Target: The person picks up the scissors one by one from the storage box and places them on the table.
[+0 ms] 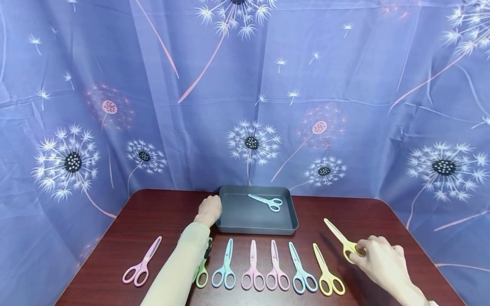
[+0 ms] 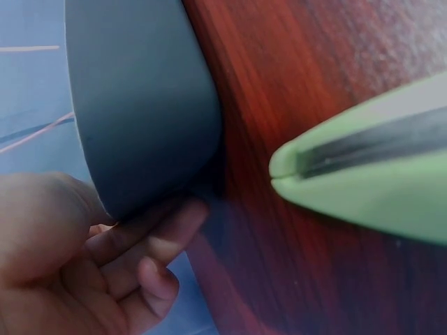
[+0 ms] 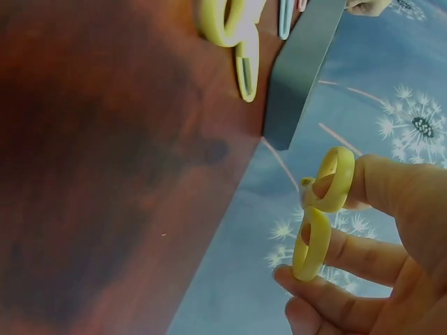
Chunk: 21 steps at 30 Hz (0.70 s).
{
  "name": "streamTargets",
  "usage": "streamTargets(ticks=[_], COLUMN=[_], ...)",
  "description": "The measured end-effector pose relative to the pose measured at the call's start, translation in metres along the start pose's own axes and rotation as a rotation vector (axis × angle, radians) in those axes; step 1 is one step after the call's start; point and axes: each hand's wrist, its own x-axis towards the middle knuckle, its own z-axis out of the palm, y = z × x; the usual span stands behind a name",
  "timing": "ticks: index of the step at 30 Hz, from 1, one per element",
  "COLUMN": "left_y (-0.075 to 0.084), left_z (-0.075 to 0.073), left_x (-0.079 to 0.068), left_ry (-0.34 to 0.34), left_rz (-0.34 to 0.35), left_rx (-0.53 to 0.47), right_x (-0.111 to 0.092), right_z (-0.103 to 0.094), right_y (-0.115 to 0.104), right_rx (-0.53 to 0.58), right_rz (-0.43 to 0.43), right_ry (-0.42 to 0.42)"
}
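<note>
At the left side of the dark grey tray [image 1: 256, 231], my left hand [image 1: 210, 210] grips the wall. In the left wrist view, the fingers of that hand [image 2: 133, 269] reach under the tray's lower edge [image 2: 150, 105]. Light blue scissors [image 1: 264, 200] lie inside the tray. My right hand [image 1: 383, 261] holds yellow scissors [image 1: 338, 238] at the right, off the table. Its thumb and a finger pass into the yellow handle loops [image 3: 334, 180], and the blades point away toward the back left. Green scissors [image 2: 363, 160] lie near my left wrist, partly hidden by the sleeve.
Along the front lie blue scissors [image 1: 224, 267], pink scissors [image 1: 252, 270], more pink scissors [image 1: 276, 270], blue-green scissors [image 1: 301, 272] and another yellow pair [image 1: 326, 274]. Pink scissors [image 1: 139, 267] lie at the left. A dandelion-print curtain [image 1: 191, 127] hangs behind the brown table [image 1: 314, 208].
</note>
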Motion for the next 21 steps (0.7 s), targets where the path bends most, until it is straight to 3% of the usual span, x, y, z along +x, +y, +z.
streamTargets(ticks=[12,21], left_y=[0.002,0.001], left_z=[-0.001,-0.003], left_x=[0.0,-0.001], left_ry=[-0.006,-0.011], left_rz=[0.007,0.008], left_rx=[-0.002,0.006], right_x=[-0.025,-0.034], right_z=[0.003,0.011], right_y=[0.012,0.013], right_rx=[0.021,0.023], right_rz=[0.107,0.129], right_ry=[-0.179,-0.227])
